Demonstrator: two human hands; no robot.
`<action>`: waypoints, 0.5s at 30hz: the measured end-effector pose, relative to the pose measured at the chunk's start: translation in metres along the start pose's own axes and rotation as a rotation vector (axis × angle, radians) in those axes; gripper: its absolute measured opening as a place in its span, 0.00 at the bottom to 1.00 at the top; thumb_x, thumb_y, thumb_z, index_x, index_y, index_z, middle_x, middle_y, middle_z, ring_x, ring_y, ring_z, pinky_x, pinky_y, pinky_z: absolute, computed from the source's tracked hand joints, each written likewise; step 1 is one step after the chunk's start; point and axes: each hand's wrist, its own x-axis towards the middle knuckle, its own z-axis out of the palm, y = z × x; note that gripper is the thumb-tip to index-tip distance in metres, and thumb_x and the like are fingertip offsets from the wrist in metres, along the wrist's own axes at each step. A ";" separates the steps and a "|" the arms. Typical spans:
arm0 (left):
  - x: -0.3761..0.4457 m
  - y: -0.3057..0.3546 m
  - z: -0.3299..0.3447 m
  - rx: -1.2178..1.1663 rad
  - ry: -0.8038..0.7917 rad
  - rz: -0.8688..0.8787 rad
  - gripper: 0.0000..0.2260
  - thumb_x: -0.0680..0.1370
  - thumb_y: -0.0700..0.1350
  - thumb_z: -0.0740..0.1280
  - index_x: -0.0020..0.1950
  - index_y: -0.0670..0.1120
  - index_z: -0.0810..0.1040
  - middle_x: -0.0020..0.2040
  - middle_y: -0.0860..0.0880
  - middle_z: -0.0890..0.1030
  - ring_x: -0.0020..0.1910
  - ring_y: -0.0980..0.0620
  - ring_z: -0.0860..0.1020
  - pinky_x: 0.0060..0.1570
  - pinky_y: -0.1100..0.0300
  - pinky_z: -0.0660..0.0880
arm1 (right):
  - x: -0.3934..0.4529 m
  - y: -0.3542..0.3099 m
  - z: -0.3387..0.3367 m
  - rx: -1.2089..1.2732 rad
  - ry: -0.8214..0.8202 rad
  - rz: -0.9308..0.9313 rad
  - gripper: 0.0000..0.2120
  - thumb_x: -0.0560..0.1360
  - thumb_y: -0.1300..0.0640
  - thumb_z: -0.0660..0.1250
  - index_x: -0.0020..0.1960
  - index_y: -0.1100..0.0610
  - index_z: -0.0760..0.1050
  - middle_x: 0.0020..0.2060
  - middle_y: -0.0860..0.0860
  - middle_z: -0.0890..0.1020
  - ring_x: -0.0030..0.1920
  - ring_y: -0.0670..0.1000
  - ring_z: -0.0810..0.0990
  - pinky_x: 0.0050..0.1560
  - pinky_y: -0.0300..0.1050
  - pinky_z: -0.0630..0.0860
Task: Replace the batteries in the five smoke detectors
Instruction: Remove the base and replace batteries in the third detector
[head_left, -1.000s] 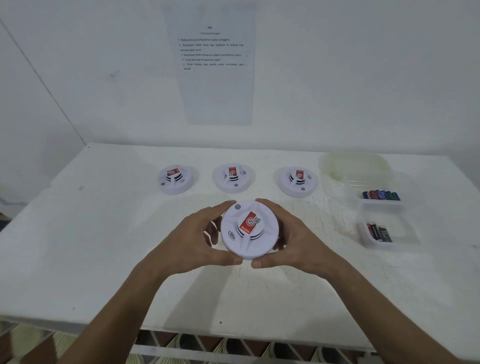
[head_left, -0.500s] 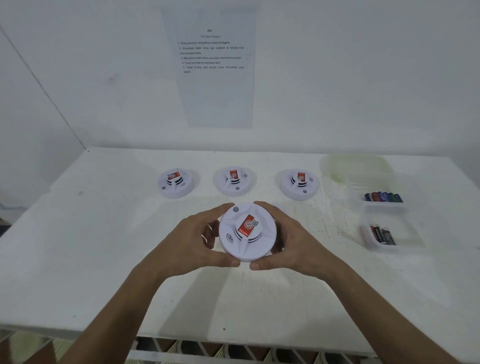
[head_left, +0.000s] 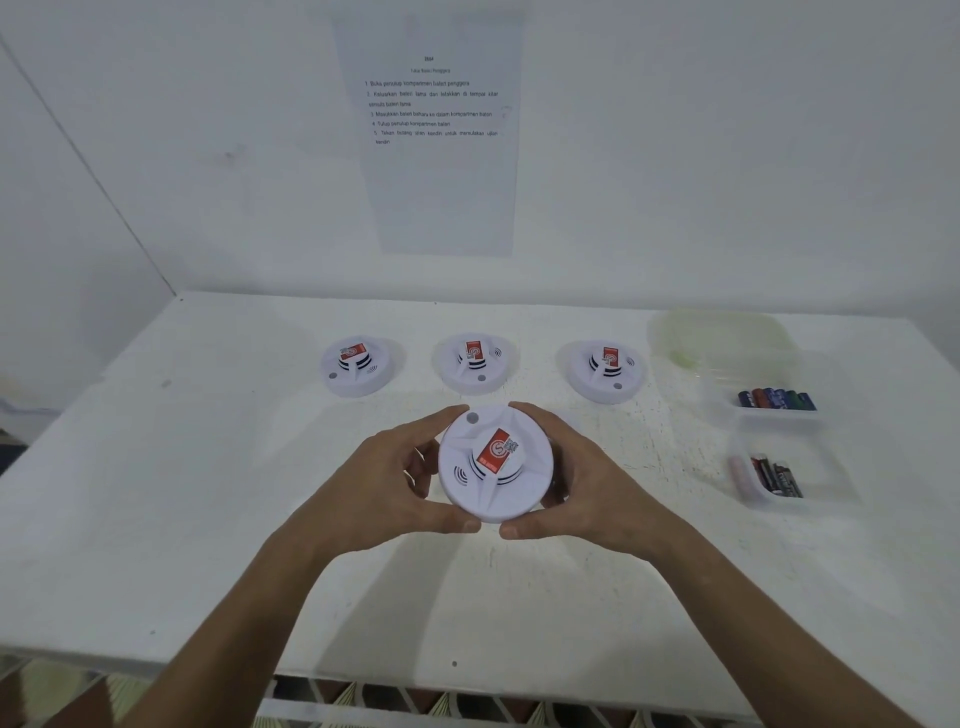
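**One detector in hand, three waiting in a row**

Both hands are curled round a round white plastic smoke detector with a red label (head_left: 496, 464), held face-up just above the white painted table (head_left: 156, 519). The left hand (head_left: 387, 491) grips its left rim, the right hand (head_left: 584, 486) its right rim, thumbs nearly meeting at the near edge.

Three more round white smoke detectors stand face-up in a row behind: left (head_left: 356, 365), middle (head_left: 475, 362) and right (head_left: 605, 370). A fifth is not in view.

To the right, a clear plastic tub (head_left: 727, 400) holds a row of batteries (head_left: 776, 399); a nearer clear tub (head_left: 740, 478) holds a few more (head_left: 776, 476). Which lot is fresh I cannot tell.

Judging by the closed housings, the held detector is likely just being opened or closed; most of the work seems left.
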 end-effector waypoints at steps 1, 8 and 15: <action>0.000 -0.001 0.000 -0.003 0.000 0.000 0.40 0.62 0.56 0.81 0.70 0.71 0.66 0.46 0.52 0.80 0.31 0.56 0.68 0.36 0.60 0.75 | 0.001 0.000 0.000 -0.002 0.002 -0.003 0.43 0.66 0.65 0.82 0.75 0.51 0.65 0.67 0.44 0.76 0.69 0.51 0.74 0.62 0.47 0.78; 0.000 -0.006 -0.003 -0.007 0.000 -0.006 0.39 0.63 0.57 0.80 0.69 0.71 0.66 0.45 0.55 0.80 0.31 0.56 0.68 0.36 0.63 0.74 | 0.006 0.002 0.005 -0.018 0.009 0.010 0.43 0.65 0.64 0.82 0.75 0.50 0.66 0.64 0.40 0.76 0.66 0.48 0.76 0.54 0.41 0.80; 0.001 -0.020 -0.010 -0.020 -0.017 -0.021 0.39 0.63 0.54 0.80 0.70 0.70 0.66 0.39 0.52 0.78 0.31 0.56 0.66 0.35 0.64 0.71 | 0.017 0.009 0.015 -0.073 0.038 0.040 0.45 0.63 0.61 0.84 0.73 0.45 0.66 0.63 0.37 0.76 0.64 0.46 0.76 0.58 0.48 0.81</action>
